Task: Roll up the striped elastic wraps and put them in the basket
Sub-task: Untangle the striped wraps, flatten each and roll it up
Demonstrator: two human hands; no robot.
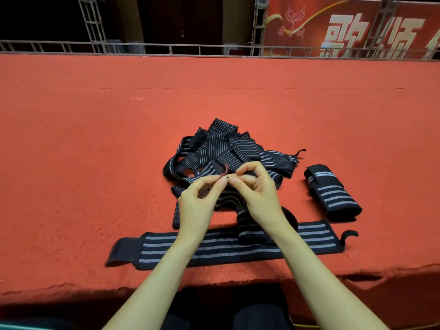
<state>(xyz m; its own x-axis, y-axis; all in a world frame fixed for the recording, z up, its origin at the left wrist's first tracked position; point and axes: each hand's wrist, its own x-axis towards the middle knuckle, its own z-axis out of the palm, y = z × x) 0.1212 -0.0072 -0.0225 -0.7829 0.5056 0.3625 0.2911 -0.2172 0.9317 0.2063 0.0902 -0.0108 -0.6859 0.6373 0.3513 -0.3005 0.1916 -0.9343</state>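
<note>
In front of you a broad red felt cloth [95, 163] covers the work surface up to its ragged near edge, and behind it stand a grey metal truss rail [142, 47] and a red banner with large pale characters [345, 27]. Nearest you on the felt lies a long black elastic wrap with grey lengthwise stripes [214, 248], spread flat and running left to right, with a plain black tab at its left end and a small black loop at its right end. Beyond it, near the middle of the cloth, a loose pile of black wraps with thin grey stripes [226, 148] sits tangled and unrolled, with bands crossing one another. To the right of the pile, apart from it, a rolled black wrap with grey stripes [333, 194] lies on its side. A second, smaller striped roll [247, 231] rests on the flat wrap, partly hidden under your right wrist. Your left hand [197, 201] and right hand [259, 191] meet over the near side of the pile, both with fingers curled. The thumb and forefinger of each pinch a short reddish strand [225, 171], which sticks up between the fingertips.
</note>
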